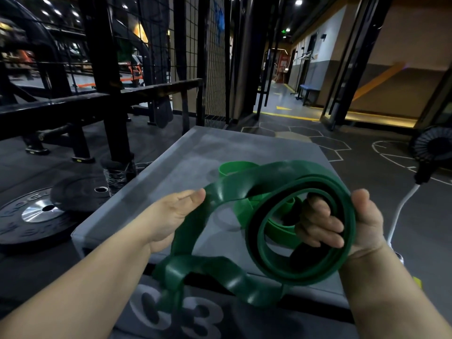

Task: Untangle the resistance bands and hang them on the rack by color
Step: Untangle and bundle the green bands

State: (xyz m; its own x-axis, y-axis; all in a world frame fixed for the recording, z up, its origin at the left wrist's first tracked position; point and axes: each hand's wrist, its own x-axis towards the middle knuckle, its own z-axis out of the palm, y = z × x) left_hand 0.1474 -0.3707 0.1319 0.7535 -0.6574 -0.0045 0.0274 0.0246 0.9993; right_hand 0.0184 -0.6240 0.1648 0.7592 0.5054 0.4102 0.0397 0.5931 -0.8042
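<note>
A wide dark green resistance band [303, 270] is coiled into loops above a grey padded box [171, 172]. My right hand [347, 223] grips the coiled part, fingers curled through the ring and thumb over its outer edge. My left hand [171, 214] holds a loose twisted strand of the same band at its left side, thumb on top. The strand hangs down and twists over the box's front edge. A lighter green band [234, 168] lies on the box behind the coil, partly hidden by it.
Black weight plates [36, 216] lie on the floor to the left of the box. A black metal rack frame [105, 94] with a wire mesh panel stands behind them. A black fan [433, 148] with a white cable stands at the right.
</note>
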